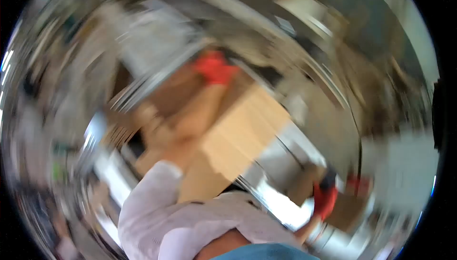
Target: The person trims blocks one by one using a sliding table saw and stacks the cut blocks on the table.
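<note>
Motion blur smears most of the view. My left hand [215, 67], in a red glove, is stretched out at the upper middle, over the far end of a brown box or panel [178, 88]. Its fingers are too smeared to make out. A light tan board or flap [247, 127] lies beside that forearm. At the lower right is my right hand [325, 197], in a red and dark glove, close to a small brown cardboard piece [304, 184]. Whether it grips that piece is unclear.
A pale grey box-like surface [157, 36] stands at the upper left. Bright metal or white surfaces [281, 205] run below the tan board. Another brown box [345, 210] sits right of my right hand, and a pale panel [400, 169] is farther right.
</note>
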Demonstrator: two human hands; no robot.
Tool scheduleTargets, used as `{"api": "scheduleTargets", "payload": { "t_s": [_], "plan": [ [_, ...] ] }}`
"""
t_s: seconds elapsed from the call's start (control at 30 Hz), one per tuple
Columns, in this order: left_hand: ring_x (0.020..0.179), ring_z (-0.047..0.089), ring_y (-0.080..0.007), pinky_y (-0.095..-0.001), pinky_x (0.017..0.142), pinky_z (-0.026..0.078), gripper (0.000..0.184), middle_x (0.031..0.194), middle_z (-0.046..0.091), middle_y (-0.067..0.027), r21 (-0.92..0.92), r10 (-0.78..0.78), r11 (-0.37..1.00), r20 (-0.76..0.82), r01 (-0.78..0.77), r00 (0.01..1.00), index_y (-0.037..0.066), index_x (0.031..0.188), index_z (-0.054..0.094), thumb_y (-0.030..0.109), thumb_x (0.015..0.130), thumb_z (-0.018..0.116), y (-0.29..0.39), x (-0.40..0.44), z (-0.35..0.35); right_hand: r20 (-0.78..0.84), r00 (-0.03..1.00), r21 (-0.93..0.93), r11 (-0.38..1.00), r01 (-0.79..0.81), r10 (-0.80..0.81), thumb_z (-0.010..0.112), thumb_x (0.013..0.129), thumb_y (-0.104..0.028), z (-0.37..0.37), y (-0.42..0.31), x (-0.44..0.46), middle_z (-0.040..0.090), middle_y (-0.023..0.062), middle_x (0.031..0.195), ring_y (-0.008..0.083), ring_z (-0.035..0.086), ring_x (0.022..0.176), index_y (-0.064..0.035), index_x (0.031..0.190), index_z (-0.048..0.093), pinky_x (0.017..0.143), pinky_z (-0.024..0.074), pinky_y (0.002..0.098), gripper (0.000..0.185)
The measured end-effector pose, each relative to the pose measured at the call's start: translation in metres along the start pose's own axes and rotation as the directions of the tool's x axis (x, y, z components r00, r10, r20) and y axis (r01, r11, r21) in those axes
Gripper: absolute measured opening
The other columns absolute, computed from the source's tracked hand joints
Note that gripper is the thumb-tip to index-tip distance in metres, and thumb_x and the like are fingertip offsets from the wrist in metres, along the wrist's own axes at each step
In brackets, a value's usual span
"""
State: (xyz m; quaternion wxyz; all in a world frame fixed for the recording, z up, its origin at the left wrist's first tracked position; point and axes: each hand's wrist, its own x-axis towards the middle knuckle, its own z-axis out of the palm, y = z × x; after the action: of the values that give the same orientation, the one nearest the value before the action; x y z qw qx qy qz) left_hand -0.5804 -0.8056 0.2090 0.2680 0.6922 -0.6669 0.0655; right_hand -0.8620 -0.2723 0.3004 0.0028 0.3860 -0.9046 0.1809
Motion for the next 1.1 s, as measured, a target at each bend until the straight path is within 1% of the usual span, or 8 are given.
{"api": "scheduleTargets", "payload": {
  "t_s": [0.03, 0.07, 0.13, 0.17, 0.23, 0.63, 0.83, 1.1],
  "plan": [
    [0.099, 0.068, -0.036, -0.049, 0.081, 0.052, 0.066, 0.104, 0.072, -0.0144, -0.052, 0.023, 0.998, -0.093, -0.028, 0.995, 0.014, 0.102, 0.073, 0.063, 0.059, 0.081, 0.008, 0.004, -0.011, 0.169, 0.982, 0.19, 0.975, -0.115, 0.083, 0.085, 0.084, -0.014, 0.01, 0.033, 0.0, 0.072, 0.0143, 0.127, 0.0241, 0.069, 0.115, 0.0004, 0.13, 0.062, 0.103, 0.0537, 0.0396, 0.053],
    [0.102, 0.067, -0.0377, -0.0523, 0.083, 0.051, 0.066, 0.11, 0.069, -0.0162, -0.05, 0.003, 0.999, 0.132, 0.003, 0.991, 0.012, 0.103, 0.073, 0.06, 0.058, 0.082, 0.005, 0.003, -0.018, 0.259, 0.965, 0.347, 0.93, -0.123, 0.031, 0.077, 0.093, -0.02, 0.012, 0.037, -0.001, 0.069, 0.0151, 0.132, 0.0253, 0.066, 0.121, 0.0005, 0.133, 0.061, 0.106, 0.051, 0.0381, 0.048],
    [0.119, 0.053, -0.0426, -0.0564, 0.093, 0.043, 0.081, 0.123, 0.056, -0.0269, -0.228, -0.064, 0.973, -0.142, 0.03, 0.988, 0.004, 0.117, 0.056, 0.051, 0.058, 0.085, 0.012, -0.03, -0.011, 0.296, 0.946, 0.49, 0.871, -0.033, -0.131, 0.075, 0.093, -0.02, 0.03, -0.003, 0.014, 0.069, 0.015, 0.132, 0.0252, 0.065, 0.121, 0.0003, 0.134, 0.061, 0.106, 0.051, 0.0381, 0.047],
    [0.124, 0.047, -0.0448, -0.0554, 0.099, 0.04, 0.086, 0.122, 0.052, -0.0279, -0.462, -0.032, 0.883, 0.125, 0.086, 0.992, 0.003, 0.123, 0.048, 0.047, 0.06, 0.086, -0.001, -0.045, -0.031, 0.3, 0.933, 0.541, 0.841, 0.006, -0.199, 0.075, 0.094, -0.02, 0.04, -0.027, 0.015, 0.068, 0.0149, 0.132, 0.0252, 0.065, 0.121, 0.0002, 0.134, 0.061, 0.106, 0.0509, 0.0381, 0.047],
    [0.123, 0.049, -0.0443, -0.0527, 0.107, 0.04, 0.079, 0.119, 0.052, -0.0235, -0.691, 0.05, 0.721, -0.018, -0.048, 0.999, 0.005, 0.126, 0.051, 0.034, 0.063, 0.088, -0.033, -0.085, -0.077, 0.323, 0.888, 0.65, 0.759, 0.044, -0.328, 0.073, 0.095, -0.021, 0.059, -0.069, 0.027, 0.068, 0.0148, 0.132, 0.0252, 0.065, 0.121, -0.0001, 0.134, 0.06, 0.106, 0.0509, 0.0381, 0.046],
    [0.13, 0.05, -0.0422, -0.0495, 0.109, 0.044, 0.075, 0.133, 0.056, -0.0196, -0.206, -0.117, 0.974, -0.086, 0.098, 0.989, 0.007, 0.125, 0.057, 0.03, 0.063, 0.093, -0.343, -0.262, -0.22, 0.597, 0.445, 0.772, 0.328, -0.544, -0.668, 0.065, 0.099, -0.023, 0.165, -0.214, 0.053, 0.068, 0.0141, 0.132, 0.0251, 0.064, 0.122, -0.0015, 0.137, 0.06, 0.105, 0.0508, 0.0381, 0.043],
    [0.147, 0.039, -0.0425, -0.0476, 0.118, 0.039, 0.072, 0.156, 0.043, -0.0255, -0.324, -0.27, 0.895, 0.157, 0.307, 0.95, 0.009, 0.137, 0.056, 0.026, 0.074, 0.087, -0.382, -0.277, -0.218, 0.665, 0.32, 0.641, 0.294, -0.709, -0.675, 0.061, 0.102, -0.024, 0.185, -0.239, 0.058, 0.067, 0.0138, 0.133, 0.025, 0.063, 0.122, -0.0022, 0.138, 0.06, 0.105, 0.0508, 0.0381, 0.042],
    [0.149, 0.039, -0.0406, -0.0457, 0.122, 0.035, 0.074, 0.155, 0.048, -0.0247, -0.248, -0.528, 0.814, 0.064, 0.526, 0.847, 0.008, 0.152, 0.049, 0.016, 0.082, 0.074, -0.381, -0.297, -0.161, 0.722, 0.316, 0.55, 0.234, -0.801, -0.615, 0.056, 0.105, -0.026, 0.194, -0.24, 0.068, 0.067, 0.0134, 0.133, 0.025, 0.062, 0.122, -0.0032, 0.139, 0.06, 0.105, 0.0507, 0.038, 0.042]
  ]
}}
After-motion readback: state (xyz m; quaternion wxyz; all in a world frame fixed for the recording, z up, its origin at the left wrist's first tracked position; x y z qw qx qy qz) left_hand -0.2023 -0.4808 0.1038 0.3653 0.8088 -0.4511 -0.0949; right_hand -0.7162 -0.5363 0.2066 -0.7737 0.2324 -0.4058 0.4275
